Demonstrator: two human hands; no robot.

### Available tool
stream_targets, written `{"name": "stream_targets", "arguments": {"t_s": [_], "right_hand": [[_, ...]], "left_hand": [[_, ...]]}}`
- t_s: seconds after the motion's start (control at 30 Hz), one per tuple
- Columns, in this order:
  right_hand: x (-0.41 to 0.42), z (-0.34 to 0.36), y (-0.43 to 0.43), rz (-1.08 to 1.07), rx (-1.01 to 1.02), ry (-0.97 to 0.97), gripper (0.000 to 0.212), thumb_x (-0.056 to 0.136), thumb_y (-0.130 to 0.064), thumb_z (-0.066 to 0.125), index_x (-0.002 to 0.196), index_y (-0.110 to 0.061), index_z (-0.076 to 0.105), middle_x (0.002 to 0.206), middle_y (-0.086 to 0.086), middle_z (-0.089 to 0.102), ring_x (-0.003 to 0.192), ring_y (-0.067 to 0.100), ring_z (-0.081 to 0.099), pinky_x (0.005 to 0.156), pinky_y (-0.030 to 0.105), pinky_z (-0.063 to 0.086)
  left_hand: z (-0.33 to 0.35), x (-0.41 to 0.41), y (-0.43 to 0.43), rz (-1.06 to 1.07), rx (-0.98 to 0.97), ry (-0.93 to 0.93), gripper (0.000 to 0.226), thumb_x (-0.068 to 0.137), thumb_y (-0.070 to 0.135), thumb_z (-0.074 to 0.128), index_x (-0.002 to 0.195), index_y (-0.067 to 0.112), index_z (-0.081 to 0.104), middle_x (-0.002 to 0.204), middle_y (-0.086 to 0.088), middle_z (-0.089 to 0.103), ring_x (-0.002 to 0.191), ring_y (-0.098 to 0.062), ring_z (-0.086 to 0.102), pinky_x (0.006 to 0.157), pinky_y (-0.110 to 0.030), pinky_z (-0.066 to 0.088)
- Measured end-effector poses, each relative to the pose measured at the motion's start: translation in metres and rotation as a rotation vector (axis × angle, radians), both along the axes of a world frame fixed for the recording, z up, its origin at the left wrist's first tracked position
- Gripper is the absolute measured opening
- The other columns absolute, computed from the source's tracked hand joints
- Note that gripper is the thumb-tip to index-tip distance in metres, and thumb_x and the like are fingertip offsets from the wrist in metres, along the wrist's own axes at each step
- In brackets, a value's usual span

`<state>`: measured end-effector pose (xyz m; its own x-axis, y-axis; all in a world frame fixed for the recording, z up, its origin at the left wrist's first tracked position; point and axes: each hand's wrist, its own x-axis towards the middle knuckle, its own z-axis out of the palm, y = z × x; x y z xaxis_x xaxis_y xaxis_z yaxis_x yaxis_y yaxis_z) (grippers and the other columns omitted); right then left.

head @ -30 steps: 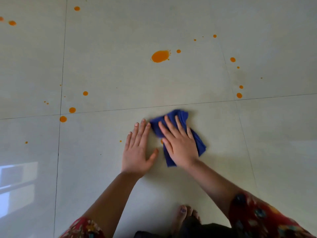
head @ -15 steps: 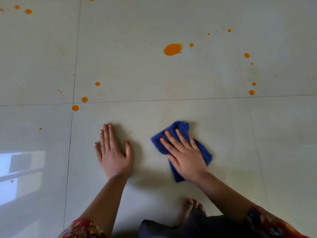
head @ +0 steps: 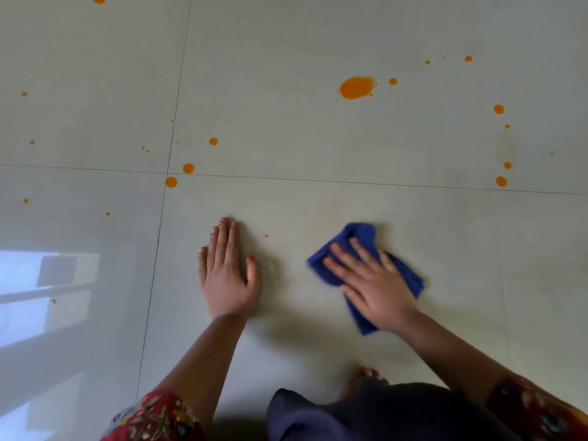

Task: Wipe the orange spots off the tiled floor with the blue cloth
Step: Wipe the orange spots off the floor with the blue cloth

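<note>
My right hand [head: 375, 286] presses flat on the folded blue cloth [head: 356, 237] on the pale tiled floor [head: 318, 138]. My left hand [head: 227, 275] lies flat on the tile to its left, fingers together, holding nothing. A large orange spot [head: 355, 87] lies far ahead of the cloth, with small drops [head: 393, 81] beside it. Orange spots [head: 501, 181] dot the right side. More orange drops [head: 188, 168] sit near the grout crossing at the left. One tiny orange speck [head: 266, 235] lies between my hands.
Grout lines [head: 350, 182] cross the floor. A bright window reflection [head: 41, 291] shines on the tile at the left. My bare foot [head: 366, 377] and dark clothing [head: 366, 415] are at the bottom edge.
My left hand moved away from the cloth to the left and rests flat on the tile. My right hand slid the cloth to the right. The small spot that lay by the cloth's edge is gone.
</note>
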<state>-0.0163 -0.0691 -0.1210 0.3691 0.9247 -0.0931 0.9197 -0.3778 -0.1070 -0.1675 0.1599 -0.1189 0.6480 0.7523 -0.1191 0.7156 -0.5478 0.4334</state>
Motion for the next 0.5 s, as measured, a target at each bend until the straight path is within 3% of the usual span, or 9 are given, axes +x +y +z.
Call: {"name": "stream_targets", "arguments": {"t_s": [0.13,0.23,0.37,0.5], "right_hand": [[0.055,-0.001,0.027,-0.433,-0.014,-0.009,0.052,0.100,-0.039,0.028,0.151,-0.030,0.028,0.160,-0.006,0.021,0.148,0.024,0.018,0.108,0.050,0.031],[0.060,-0.001,0.088,-0.432,0.022,-0.006,0.051,0.098,-0.038,0.032,0.148,-0.027,0.036,0.158,-0.002,0.029,0.146,0.026,0.025,0.108,0.049,0.031],[0.016,-0.001,0.155,-0.194,0.065,0.030,0.052,0.095,-0.038,0.033,0.145,-0.029,0.042,0.156,-0.004,0.034,0.143,0.027,0.031,0.105,0.050,0.035],[-0.032,-0.002,0.092,0.469,0.020,0.071,0.048,0.100,-0.041,0.033,0.148,-0.035,0.033,0.160,-0.009,0.023,0.148,0.023,0.019,0.112,0.047,0.019]], "left_hand": [[0.000,-0.032,0.009,0.030,0.048,0.016,0.068,0.087,0.034,0.030,0.153,0.023,0.024,0.162,0.008,0.013,0.149,-0.011,0.007,0.121,-0.034,0.004],[-0.003,-0.041,0.011,0.127,0.044,0.020,0.068,0.087,0.032,0.029,0.153,0.022,0.024,0.161,0.009,0.015,0.149,-0.010,0.008,0.121,-0.035,0.007],[-0.005,-0.039,0.012,0.159,0.027,-0.018,0.066,0.087,0.031,0.027,0.153,0.024,0.026,0.161,0.010,0.017,0.149,-0.009,0.010,0.121,-0.035,0.008],[-0.007,-0.041,0.014,0.152,0.028,-0.074,0.063,0.088,0.024,0.028,0.151,0.023,0.031,0.160,0.008,0.021,0.148,-0.009,0.015,0.121,-0.035,0.011]]}}
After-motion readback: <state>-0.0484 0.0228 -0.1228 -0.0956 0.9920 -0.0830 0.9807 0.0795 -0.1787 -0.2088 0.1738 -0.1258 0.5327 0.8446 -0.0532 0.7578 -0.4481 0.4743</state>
